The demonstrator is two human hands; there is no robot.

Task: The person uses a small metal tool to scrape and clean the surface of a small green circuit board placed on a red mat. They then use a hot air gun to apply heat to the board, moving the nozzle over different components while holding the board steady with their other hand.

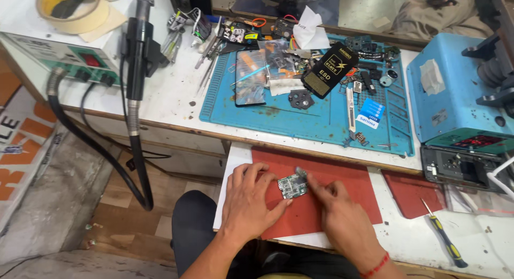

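We held a small green circuit board [292, 185] flat on the red mat [348, 177], its long axis running roughly from eight o'clock to two o'clock, the far end tipped up toward the blue mat [300, 121]. Our left hand [249, 201] lay spread, fingers loosely open, with the fingertips pinning the board's near-left edge. Our right hand [340, 212] was curled, thumb and forefinger closed on a small grey tool [301, 173] touching the board's upper right corner; what kind of tool, we could not tell. At twelve o'clock a dark phone [250, 78] lay on the blue mat among loose parts. At three o'clock a screwdriver [441, 236] lay well apart, and at ten o'clock a black hose [134, 150] hung off the bench. Nothing stood between our hands and the board.
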